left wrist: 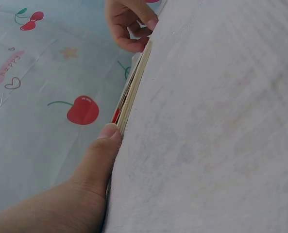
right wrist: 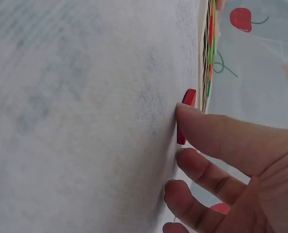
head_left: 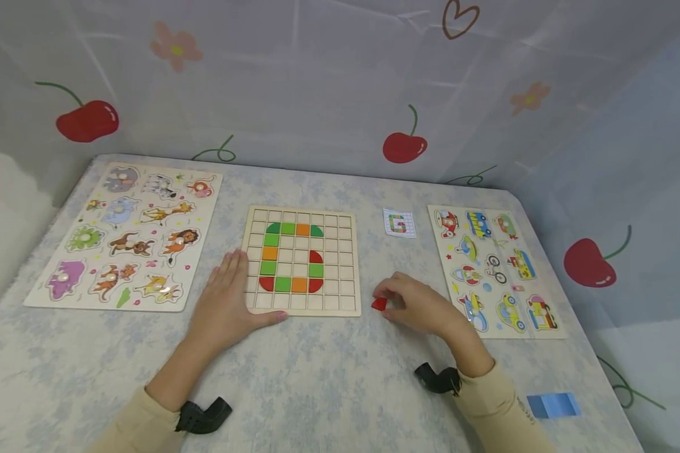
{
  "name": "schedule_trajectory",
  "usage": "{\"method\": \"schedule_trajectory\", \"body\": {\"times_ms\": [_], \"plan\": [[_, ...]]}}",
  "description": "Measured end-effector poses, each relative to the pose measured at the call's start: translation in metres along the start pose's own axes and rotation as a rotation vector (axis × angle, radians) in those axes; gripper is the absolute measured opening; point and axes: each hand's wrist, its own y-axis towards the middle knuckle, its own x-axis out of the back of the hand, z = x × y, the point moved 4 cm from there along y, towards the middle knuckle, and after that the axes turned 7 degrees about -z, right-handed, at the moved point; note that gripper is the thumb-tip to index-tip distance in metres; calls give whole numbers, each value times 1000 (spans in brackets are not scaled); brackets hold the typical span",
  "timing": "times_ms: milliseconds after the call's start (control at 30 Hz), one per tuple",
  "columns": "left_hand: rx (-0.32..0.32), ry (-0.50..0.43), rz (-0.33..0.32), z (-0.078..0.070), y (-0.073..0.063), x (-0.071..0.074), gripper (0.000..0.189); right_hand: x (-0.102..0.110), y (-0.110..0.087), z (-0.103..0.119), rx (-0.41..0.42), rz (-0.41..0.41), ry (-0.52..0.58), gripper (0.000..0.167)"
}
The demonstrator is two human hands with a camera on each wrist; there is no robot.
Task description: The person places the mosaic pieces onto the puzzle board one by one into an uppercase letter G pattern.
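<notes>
A square wooden grid board (head_left: 340,302) lies mid-table, with green, orange and red pieces (head_left: 283,284) set in it as an almost closed ring. My left hand (head_left: 221,302) lies along the board's left and near edges, fingers straight and thumb out, touching the frame. Right of the board, my right hand (head_left: 416,305) pinches a small red piece (head_left: 379,304) between thumb and fingers, low at the tabletop. In the right wrist view the thumb partly covers this red piece (right wrist: 191,97). A small pattern card (head_left: 399,223) with a coloured G-like figure lies behind the right hand.
An animal peg puzzle (head_left: 130,251) lies on the left, and a vehicle puzzle (head_left: 495,270) on the right, close to the right forearm. A blue strip (head_left: 553,405) is near the front right edge. A printed curtain (head_left: 317,94) hangs behind the table.
</notes>
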Motion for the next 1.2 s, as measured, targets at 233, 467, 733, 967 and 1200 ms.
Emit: {"method": "schedule_trajectory", "body": {"times_ms": [233, 467, 733, 967, 1200], "plan": [[0, 1, 0, 0, 0, 0, 144, 0, 3, -3, -5, -25, 7, 24], [-1, 2, -1, 1, 0, 0, 144, -2, 10, -5, -21, -8, 124, 20], [-1, 4, 2, 0, 0, 1, 143, 1, 29, -1, -21, -80, 224, 14], [2, 3, 0, 1, 0, 0, 143, -9, 64, 26, -34, -169, 294, 16], [6, 5, 8, -1, 0, 0, 143, -26, 93, 61, -6, -189, 308, 15]]}}
